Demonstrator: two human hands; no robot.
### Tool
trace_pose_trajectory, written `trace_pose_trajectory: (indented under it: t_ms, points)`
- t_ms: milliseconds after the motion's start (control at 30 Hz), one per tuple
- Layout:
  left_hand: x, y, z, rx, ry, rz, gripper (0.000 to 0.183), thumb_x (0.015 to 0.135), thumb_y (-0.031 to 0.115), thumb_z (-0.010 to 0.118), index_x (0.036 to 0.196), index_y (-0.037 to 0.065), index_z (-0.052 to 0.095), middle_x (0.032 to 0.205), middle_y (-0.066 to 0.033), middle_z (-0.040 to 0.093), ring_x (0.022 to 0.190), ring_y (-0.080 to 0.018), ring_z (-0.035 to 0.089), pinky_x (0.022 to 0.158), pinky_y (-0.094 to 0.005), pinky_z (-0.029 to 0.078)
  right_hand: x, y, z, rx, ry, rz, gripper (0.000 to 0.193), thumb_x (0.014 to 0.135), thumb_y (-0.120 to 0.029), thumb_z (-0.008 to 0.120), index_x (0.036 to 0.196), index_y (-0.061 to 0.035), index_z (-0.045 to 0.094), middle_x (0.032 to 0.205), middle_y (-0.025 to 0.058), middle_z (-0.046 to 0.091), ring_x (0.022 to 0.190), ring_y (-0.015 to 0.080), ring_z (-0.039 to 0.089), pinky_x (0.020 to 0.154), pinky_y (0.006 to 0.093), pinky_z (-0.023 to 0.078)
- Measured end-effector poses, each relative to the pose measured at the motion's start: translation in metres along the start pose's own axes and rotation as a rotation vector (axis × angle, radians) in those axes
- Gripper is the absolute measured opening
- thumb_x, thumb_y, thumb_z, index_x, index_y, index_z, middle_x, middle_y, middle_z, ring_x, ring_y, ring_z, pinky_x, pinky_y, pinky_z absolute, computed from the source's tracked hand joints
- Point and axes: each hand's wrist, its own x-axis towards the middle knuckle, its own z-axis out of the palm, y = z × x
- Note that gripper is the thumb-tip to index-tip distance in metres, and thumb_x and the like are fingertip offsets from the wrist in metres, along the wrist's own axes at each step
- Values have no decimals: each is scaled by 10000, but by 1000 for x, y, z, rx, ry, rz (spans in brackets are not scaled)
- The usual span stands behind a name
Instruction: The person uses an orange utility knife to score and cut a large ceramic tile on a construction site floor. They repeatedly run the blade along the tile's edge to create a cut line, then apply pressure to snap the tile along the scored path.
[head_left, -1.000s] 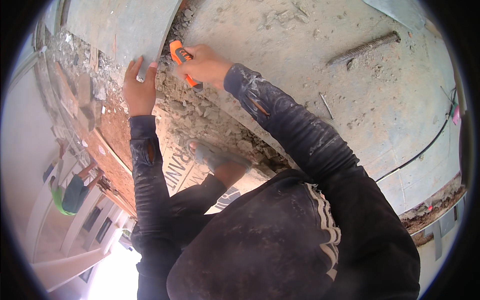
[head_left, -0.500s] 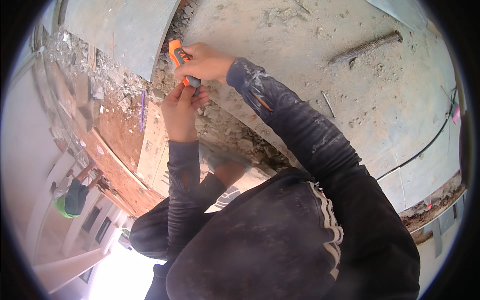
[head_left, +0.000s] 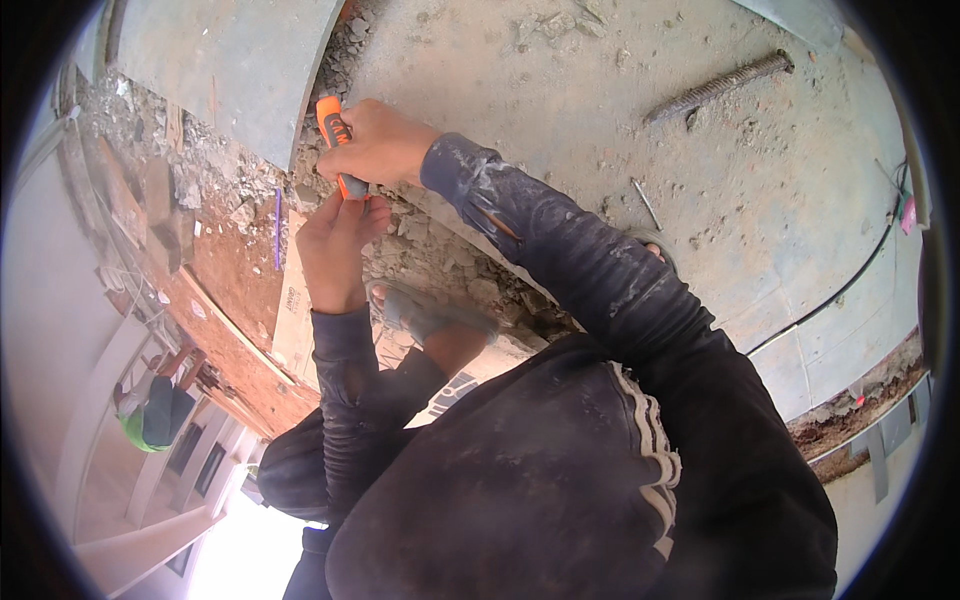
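My right hand (head_left: 385,140) is closed around an orange and dark grey tool (head_left: 330,122), long and slim, perhaps a utility knife. The tool points away from me, up and to the left. At its lower dark end, the thumb and fingers of my left hand (head_left: 333,250) pinch it. Any blade or tip is too small or hidden to make out. Both hands are above a strip of broken rubble (head_left: 440,245) between the grey slabs.
A ribbed, rusty bar (head_left: 718,85) and a thin metal rod (head_left: 647,204) lie on the large grey slab (head_left: 560,120). A purple strip (head_left: 277,228) rests by a cardboard piece (head_left: 293,325). My foot (head_left: 405,305) is near the rubble. Another person (head_left: 155,410) is at far left.
Both hands and the tool have shifted slightly left and down in the picture. Their hold looks the same. A foot now shows beside my right forearm.
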Motion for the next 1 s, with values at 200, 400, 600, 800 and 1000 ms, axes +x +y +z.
trace_pose_trajectory:
  t_ms: [200, 400, 600, 800, 1000]
  points:
    - [-5, 20, -13, -53, -2, -59, 276, 916, 115, 545, 1079, -107, 556, 938, -197, 643, 837, -227, 661, 784, -298, 548, 2, -6, 22, 406, 86, 86, 186, 662, -161, 667, 674, -3, 571, 648, 68, 536, 590, 148, 518, 483, 311, 391]
    - [-5, 29, -10, -118, -37, -18, 353, 910, 146, 561, 1106, -147, 539, 913, -178, 640, 809, -203, 656, 744, -277, 546, -1, -13, 30, 990, -18, 304, 139, 682, -125, 652, 724, -39, 552, 659, 34, 505, 599, 130, 492, 514, 284, 400]
    - [-14, 55, -7, 214, -97, -92, 322, 908, 200, 576, 1031, -96, 610, 821, -148, 657, 713, -181, 665, 654, -251, 538, 7, -3, 15, 966, -203, 230, 100, 697, -100, 618, 729, -69, 528, 615, 18, 468, 544, 108, 456, 495, 267, 394]
    - [43, 56, -44, 553, 86, 281, 420, 876, 316, 613, 1110, -33, 607, 1000, -205, 630, 890, -223, 640, 734, -296, 512, 6, 5, -11, 699, -233, 251, 109, 698, -109, 620, 713, -53, 528, 610, -4, 467, 496, 86, 442, 434, 244, 369]
    - [106, 32, -38, 1304, 253, 735, 720, 774, 458, 659, 1258, -44, 479, 1297, -305, 435, 1130, -442, 492, 935, -428, 418, -33, 18, -63, 306, -368, 329, 126, 701, -117, 616, 759, -36, 538, 631, 12, 487, 495, 77, 461, 422, 221, 364]
